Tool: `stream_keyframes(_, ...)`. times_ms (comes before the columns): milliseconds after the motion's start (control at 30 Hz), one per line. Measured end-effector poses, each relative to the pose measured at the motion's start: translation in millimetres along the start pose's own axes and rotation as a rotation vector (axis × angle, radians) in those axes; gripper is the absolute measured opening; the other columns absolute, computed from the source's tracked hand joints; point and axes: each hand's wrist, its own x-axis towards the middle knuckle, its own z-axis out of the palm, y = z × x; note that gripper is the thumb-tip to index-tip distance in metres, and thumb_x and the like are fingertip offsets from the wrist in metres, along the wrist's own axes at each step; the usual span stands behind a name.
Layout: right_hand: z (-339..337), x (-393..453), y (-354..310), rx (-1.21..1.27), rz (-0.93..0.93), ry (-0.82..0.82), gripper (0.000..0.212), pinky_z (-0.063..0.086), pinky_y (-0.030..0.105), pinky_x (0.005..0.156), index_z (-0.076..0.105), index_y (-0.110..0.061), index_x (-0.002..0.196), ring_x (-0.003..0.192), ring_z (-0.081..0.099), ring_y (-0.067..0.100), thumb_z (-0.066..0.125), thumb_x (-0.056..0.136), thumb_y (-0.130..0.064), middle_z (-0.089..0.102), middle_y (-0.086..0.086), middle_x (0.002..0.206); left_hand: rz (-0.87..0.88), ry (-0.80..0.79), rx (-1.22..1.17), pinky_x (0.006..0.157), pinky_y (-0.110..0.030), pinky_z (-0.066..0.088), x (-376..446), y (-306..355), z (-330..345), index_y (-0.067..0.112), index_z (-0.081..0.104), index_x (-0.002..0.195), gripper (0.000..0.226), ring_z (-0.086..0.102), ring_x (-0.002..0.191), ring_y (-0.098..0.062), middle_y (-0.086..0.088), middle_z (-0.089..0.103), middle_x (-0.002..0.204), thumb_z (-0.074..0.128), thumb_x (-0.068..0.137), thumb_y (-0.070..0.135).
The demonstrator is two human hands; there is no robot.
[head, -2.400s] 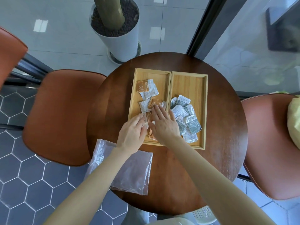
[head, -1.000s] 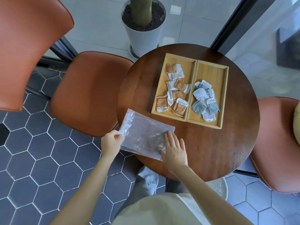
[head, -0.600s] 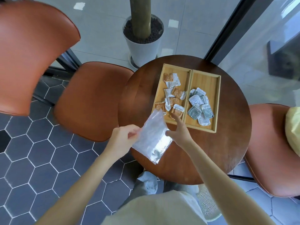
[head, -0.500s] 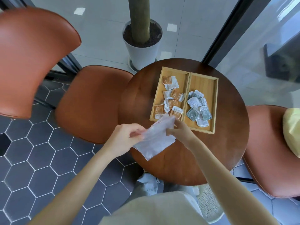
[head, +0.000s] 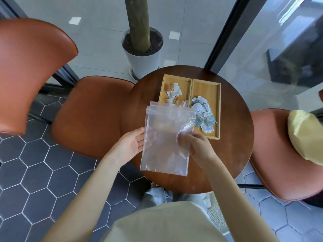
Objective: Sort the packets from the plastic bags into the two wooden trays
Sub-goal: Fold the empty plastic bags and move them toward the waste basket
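Clear plastic zip bags (head: 167,135) hang upright above the round table, zip edge up, and look empty. My right hand (head: 195,145) pinches their right side. My left hand (head: 132,145) lies palm-up at their left edge with fingers spread behind the plastic. The left wooden tray (head: 175,81) holds several orange-and-white packets (head: 172,89); the bags hide its near half. The right wooden tray (head: 216,95) holds several grey-green packets (head: 203,114).
The trays sit on a dark round wooden table (head: 234,133). Orange chairs stand at left (head: 87,116) and right (head: 272,163); a yellow cushion (head: 305,135) lies on the right one. A white plant pot (head: 143,55) stands behind the table, beside a glass wall.
My hands left the left tray, picked the flat bags off the table's near edge, and raised them. The bags now hang upright in front of the trays.
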Motion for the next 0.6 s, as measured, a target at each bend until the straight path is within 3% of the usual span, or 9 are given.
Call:
stream_keyframes(100,-5.7,-2.6,2.3,0.025,0.064,0.086,0.011,0.053,0.029,0.061,0.068,-0.01,0.077,0.061,0.062,0.016,0.062,0.083,-0.004,0.067,0.005,0.068,0.077,0.083,0.451,0.084,-0.025,0.056,1.8,-5.3,7.8,0.012,0.062,0.114,0.026,0.07,0.093,-0.016,-0.001,0.075,0.095,0.053,0.089,0.007)
stream_keyframes(267,-6.0,-7.4,-8.0,-0.06,0.091,0.13,0.014,0.051,0.018,0.052,0.064,-0.01,0.091,0.057,0.062,0.005,0.055,0.085,-0.001,0.062,0.001,0.07,0.123,0.214,0.578,0.087,-0.032,0.055,2.9,3.2,16.7,0.008,0.055,0.124,0.038,0.069,0.093,-0.021,-0.012,0.07,0.102,0.058,0.086,0.002)
stream_keyframes(333,-4.9,-8.5,-12.4,-0.143,0.078,0.173,0.027,0.051,0.021,0.055,0.058,-0.013,0.106,0.058,0.061,0.01,0.053,0.084,0.002,0.061,0.004,0.072,0.138,0.22,0.635,0.088,-0.033,0.054,3.6,8.2,18.3,0.016,0.048,0.129,0.046,0.068,0.095,-0.021,-0.012,0.068,0.106,0.06,0.086,0.005)
stream_keyframes(400,-5.7,-8.3,-15.0,-0.177,0.041,0.221,0.046,0.052,0.025,0.06,0.046,-0.03,0.116,0.061,0.057,0.014,0.055,0.083,0.002,0.06,0.005,0.07,0.181,0.205,0.692,0.081,-0.025,0.054,3.5,11.5,18.6,0.023,0.045,0.129,0.049,0.069,0.089,-0.013,-0.007,0.069,0.1,0.06,0.086,0.006)
stream_keyframes(500,-4.7,-9.2,-19.4,-0.235,-0.04,0.215,0.038,0.049,0.021,0.06,0.059,-0.031,0.105,0.06,0.054,0.011,0.057,0.084,0.0,0.059,0.001,0.065,0.25,0.19,0.787,0.068,-0.014,0.055,2.3,14.2,21.8,0.021,0.056,0.119,0.036,0.069,0.075,-0.003,-0.002,0.068,0.095,0.058,0.087,0.005)
stream_keyframes(600,-3.1,-12.0,-24.6,-0.23,-0.048,0.183,0.02,0.046,0.016,0.061,0.071,-0.019,0.091,0.07,0.059,0.01,0.061,0.082,-0.004,0.066,0.001,0.077,0.243,0.187,0.789,0.073,-0.018,0.055,3.2,15.4,23.9,0.015,0.062,0.113,0.028,0.069,0.083,-0.011,-0.009,0.068,0.106,0.056,0.088,0.004)
